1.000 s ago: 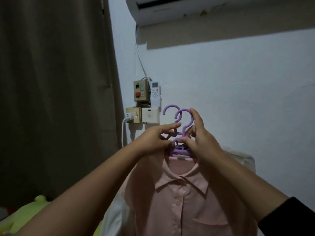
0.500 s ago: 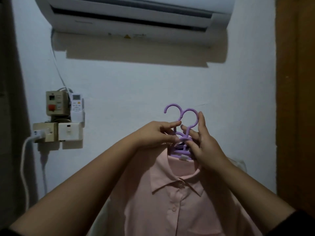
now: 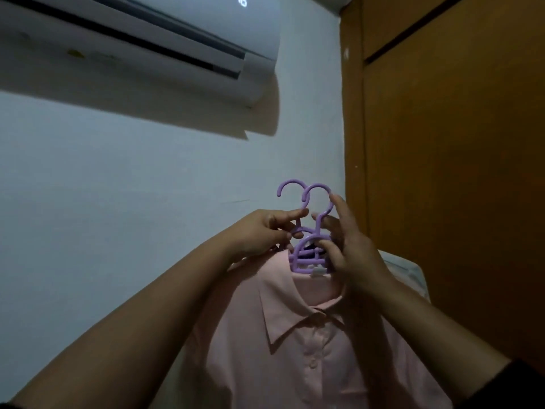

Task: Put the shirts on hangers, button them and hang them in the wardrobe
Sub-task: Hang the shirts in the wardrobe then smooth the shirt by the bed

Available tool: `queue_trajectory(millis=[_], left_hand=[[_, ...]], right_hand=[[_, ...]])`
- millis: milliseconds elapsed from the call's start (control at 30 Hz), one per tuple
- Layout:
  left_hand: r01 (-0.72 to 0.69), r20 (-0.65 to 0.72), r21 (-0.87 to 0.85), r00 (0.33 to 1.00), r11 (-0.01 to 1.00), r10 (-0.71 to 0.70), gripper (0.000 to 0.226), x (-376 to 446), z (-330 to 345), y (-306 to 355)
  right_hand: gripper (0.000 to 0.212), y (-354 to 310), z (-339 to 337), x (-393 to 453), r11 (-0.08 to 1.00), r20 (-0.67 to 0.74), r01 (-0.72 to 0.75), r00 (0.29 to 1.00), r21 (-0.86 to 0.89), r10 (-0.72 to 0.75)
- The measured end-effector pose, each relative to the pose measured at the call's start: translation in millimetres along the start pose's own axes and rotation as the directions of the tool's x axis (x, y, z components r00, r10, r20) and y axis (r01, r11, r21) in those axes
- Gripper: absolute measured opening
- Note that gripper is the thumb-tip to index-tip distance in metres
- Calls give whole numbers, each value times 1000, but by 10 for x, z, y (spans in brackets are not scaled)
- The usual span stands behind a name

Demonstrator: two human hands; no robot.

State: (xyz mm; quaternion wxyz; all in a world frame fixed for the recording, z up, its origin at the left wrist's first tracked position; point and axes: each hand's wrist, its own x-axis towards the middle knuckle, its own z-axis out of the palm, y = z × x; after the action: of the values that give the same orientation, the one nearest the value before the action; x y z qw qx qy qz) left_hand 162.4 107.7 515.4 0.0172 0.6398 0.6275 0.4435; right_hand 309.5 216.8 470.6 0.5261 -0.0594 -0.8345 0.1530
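Note:
A buttoned pink shirt [image 3: 309, 349] hangs on a purple hanger [image 3: 306, 255], held up in front of me. Two purple hooks [image 3: 315, 190] rise side by side above my fingers, so a second hanger sits against the first. My left hand [image 3: 262, 234] pinches the neck of the left hook. My right hand [image 3: 351, 249] grips the neck of the right hanger, one finger lying along its hook. A white shirt [image 3: 410, 270] shows behind my right wrist; what it hangs on is hidden.
The brown wooden wardrobe [image 3: 457, 172] fills the right side, its doors shut. A white air conditioner [image 3: 147, 45] is mounted high on the pale wall [image 3: 118, 187] at the left.
My view has swung right: the curtain and wall switches have left the frame and the wardrobe has come in. Both hands keep their hold on the hangers with the pink shirt.

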Motion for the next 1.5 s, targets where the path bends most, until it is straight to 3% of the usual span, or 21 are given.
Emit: queue_trajectory(millis=[133,267,367,467,600,733,833,933,1100,1233,1300,1400,1500], left_hand=[[-84,36,-111,995,990,88,57,356,447,68],[-164,92,-202,978,966,185,51,660,876,159],[-197,137,-306,959,931,248,32,853,1137,181],[-241,165,-332,937,912,307,30,1034,1378,196],[-221,254,-386,908,896,333,27,1255,1640,312],[-180,390,-307,872,935,296,21,1427,1851,429],[-214,452,-367,809,905,375,13,1433,2041,586],[-294,400,-429,786,854,471,14,1412,2250,799],[-174,356,-627,803,759,478,15,1376,2544,1168],[-247,275,-700,773,670,572,21,1276,2743,1397],[-326,259,-674,736,663,625,31,1277,2803,1490],[-468,171,-558,744,686,646,51,1354,2908,1618],[-484,95,-571,763,662,640,60,1376,2961,1731]], right_hand=[[76,362,-354,-41,994,-63,-105,993,-13,104],[64,601,-682,-113,978,-116,-146,985,-150,130],[54,712,-889,-186,953,-174,-185,974,-240,145],[54,795,-1072,-269,910,-238,-212,962,-357,130],[59,818,-1311,-389,833,-306,-246,947,-496,97],[63,775,-1572,-491,759,-320,-288,941,-584,110],[58,751,-1736,-629,732,-367,-309,926,-608,86],[56,758,-1935,-786,686,-414,-331,909,-648,47],[59,728,-2329,-974,615,-417,-362,907,-701,59],[58,701,-2616,-1023,586,-433,-407,895,-701,103],[56,688,-2733,-1033,596,-455,-423,884,-683,106],[49,681,-2882,-1050,620,-499,-443,861,-648,94],[49,681,-3046,-1092,494,-446,-363,893,-790,-57]])
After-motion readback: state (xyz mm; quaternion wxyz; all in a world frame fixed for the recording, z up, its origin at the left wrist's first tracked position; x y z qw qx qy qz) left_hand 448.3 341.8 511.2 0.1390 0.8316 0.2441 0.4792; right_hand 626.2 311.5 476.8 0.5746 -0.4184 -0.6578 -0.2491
